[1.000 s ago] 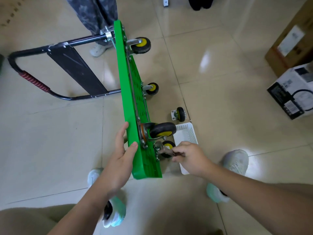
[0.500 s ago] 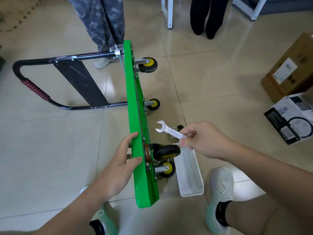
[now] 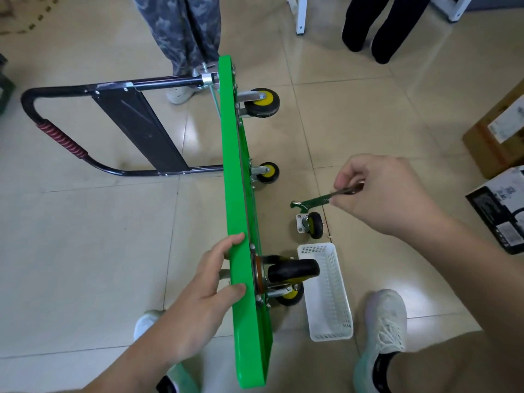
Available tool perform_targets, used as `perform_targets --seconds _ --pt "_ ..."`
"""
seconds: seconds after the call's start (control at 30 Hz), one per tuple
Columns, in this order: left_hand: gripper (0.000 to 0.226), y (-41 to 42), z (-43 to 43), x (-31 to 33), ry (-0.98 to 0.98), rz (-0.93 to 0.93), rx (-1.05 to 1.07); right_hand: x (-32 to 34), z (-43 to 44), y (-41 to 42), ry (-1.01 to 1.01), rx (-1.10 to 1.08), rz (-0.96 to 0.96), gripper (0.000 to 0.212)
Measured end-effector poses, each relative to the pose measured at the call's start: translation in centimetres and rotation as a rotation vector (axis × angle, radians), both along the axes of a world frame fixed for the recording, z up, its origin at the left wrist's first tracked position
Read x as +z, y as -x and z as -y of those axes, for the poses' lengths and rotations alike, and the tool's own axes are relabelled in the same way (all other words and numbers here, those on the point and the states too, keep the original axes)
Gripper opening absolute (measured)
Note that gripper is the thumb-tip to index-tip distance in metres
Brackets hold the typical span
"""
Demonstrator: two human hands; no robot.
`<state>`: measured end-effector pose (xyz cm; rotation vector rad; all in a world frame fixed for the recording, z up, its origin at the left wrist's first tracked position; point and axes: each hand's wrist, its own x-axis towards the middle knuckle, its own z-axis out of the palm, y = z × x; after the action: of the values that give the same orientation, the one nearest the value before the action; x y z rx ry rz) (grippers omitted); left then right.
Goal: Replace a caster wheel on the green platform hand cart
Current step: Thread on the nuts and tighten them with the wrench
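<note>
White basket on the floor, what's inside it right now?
Nothing shows inside the white basket: only its bare floor. The cart's nearest wheel overlaps its left rim, so that edge of the inside is hidden.

readable text: none | cardboard box [image 3: 487,148] label blurred (too small)

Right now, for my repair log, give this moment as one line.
green cart on side | left hand grips platform edge | right hand pinches wrench clear of cart | loose caster, white basket on floor
</note>
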<state>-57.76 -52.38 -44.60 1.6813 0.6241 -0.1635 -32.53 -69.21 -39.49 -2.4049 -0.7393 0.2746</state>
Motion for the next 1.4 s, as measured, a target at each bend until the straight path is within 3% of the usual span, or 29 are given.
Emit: perform_targets --seconds 0.17,0.4,0.47,0.57,0.7,0.87,1.03,1.23,1.4 --pt "0.064 -0.4 -0.2 0.4 -0.019 -0.004 -0.014 -1.1 -1.6 -0.6 -0.476 -0.163 -0.485 0.022" --pt "0.067 -1.0 -0.7 0.8 -0.021 -0.028 -0.015 -3.5 -4.6 -1.4 -0.831 -0.237 -0.885 0.025" --pt "0.068 -1.1 -0.9 0.7 -0.030 -0.035 -0.014 -4.3 -5.2 -1.7 -0.807 -0.248 -0.893 0.018" --pt "0.067 -1.4 -1.1 0.5 -0.043 -0.042 -0.012 -5.3 -6.1 -2.1 -0.614 -0.209 -0.793 0.001" --pt "0.067 -1.7 -1.2 0.0 -0.057 -0.042 -0.009 -6.2 -7.0 -2.1 -0.405 -0.107 -0.793 0.011" --pt "0.068 -1.9 -1.6 -0.6 -0.039 -0.046 0.004 -5.8 -8.3 -1.3 -0.415 0.110 -0.960 0.017" --pt "0.069 -1.8 -1.8 -1.0 -0.014 -0.045 0.018 -5.9 -9.4 -0.4 -0.314 0.274 -0.928 0.019" --pt "0.075 -1.8 -1.8 -1.2 -0.002 -0.018 0.034 -6.4 -9.7 0.6 -0.277 0.298 -0.921 0.017" --pt "0.071 -1.8 -1.7 -1.3 -0.021 0.004 0.020 -7.3 -10.1 1.8 -0.355 0.171 -0.891 0.012"
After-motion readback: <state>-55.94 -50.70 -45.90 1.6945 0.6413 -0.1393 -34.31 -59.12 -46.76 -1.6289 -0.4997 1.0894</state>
